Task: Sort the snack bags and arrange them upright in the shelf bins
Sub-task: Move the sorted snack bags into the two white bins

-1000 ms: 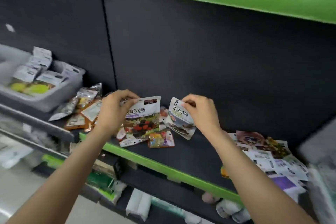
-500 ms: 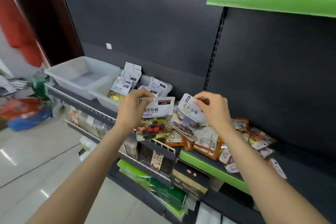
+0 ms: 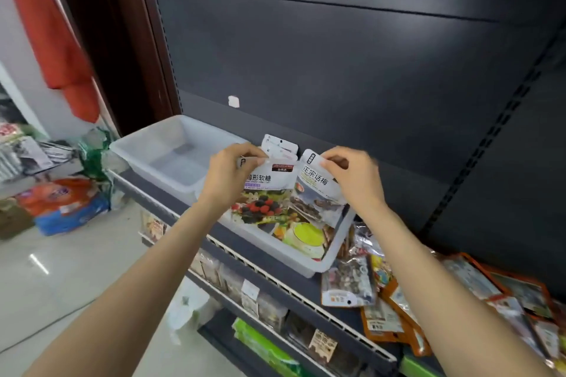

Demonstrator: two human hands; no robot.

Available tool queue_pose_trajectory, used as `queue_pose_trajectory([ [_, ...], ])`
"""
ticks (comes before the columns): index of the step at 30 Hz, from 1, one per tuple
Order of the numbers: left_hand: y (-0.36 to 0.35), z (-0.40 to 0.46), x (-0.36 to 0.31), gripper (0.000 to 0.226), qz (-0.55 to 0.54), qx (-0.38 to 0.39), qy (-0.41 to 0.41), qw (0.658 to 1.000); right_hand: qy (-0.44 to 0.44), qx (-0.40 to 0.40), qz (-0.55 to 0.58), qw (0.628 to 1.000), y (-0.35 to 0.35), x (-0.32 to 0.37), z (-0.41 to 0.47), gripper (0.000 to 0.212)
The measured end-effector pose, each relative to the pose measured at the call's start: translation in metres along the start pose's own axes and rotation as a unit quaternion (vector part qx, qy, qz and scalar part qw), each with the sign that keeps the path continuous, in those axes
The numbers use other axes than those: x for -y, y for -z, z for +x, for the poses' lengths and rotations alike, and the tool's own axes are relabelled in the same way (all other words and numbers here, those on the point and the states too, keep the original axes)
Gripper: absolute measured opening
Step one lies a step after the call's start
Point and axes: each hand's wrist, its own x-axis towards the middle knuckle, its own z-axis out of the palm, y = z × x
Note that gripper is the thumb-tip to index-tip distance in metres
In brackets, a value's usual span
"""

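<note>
Left hand [image 3: 228, 174] pinches berry bag [image 3: 263, 193] by its top; right hand [image 3: 356, 177] pinches plum bag [image 3: 318, 193] likewise, fingers clamped. Both over near bin [image 3: 306, 266] (part filled). Advice: lower upright, separate rows, release last.

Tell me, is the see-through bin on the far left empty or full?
Empty. The left bin shows only its bare see-through bottom, with no snack bags inside.
</note>
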Motion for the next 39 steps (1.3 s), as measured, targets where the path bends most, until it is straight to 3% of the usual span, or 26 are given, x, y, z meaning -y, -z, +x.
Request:
queue_pose_trajectory([
  [7, 0.008, 0.071, 0.065, 0.013, -0.023, 0.048, 0.004, 0.999, -0.044, -0.016, -0.027, 0.999, -0.053, 0.012, 0.045, 0.007],
  [13, -0.007, 0.112, 0.137, 0.010, -0.006, 0.226, 0.013, 0.974, -0.103, -0.062, -0.077, 0.990, -0.091, 0.023, 0.056, 0.007],
  [19, -0.017, 0.129, 0.200, 0.029, 0.106, 0.348, -0.005, 0.931, -0.140, -0.080, -0.147, 0.976, -0.126, 0.045, 0.053, 0.011],
  [25, -0.004, 0.131, 0.225, 0.057, 0.249, 0.341, -0.093, 0.902, -0.130, -0.141, -0.189, 0.963, -0.148, 0.054, 0.053, 0.011],
  [32, 0.007, 0.138, 0.243, 0.075, 0.181, 0.371, -0.045, 0.910, -0.114, -0.115, -0.198, 0.967, -0.164, 0.065, 0.059, 0.013],
  [37, 0.015, 0.141, 0.250, 0.088, 0.232, 0.418, -0.078, 0.875, -0.078, -0.131, -0.194, 0.969, -0.175, 0.072, 0.062, 0.014],
  [39, 0.016, 0.143, 0.251, 0.091, 0.218, 0.422, -0.077, 0.877, -0.081, -0.121, -0.185, 0.972, -0.178, 0.072, 0.065, 0.014],
])
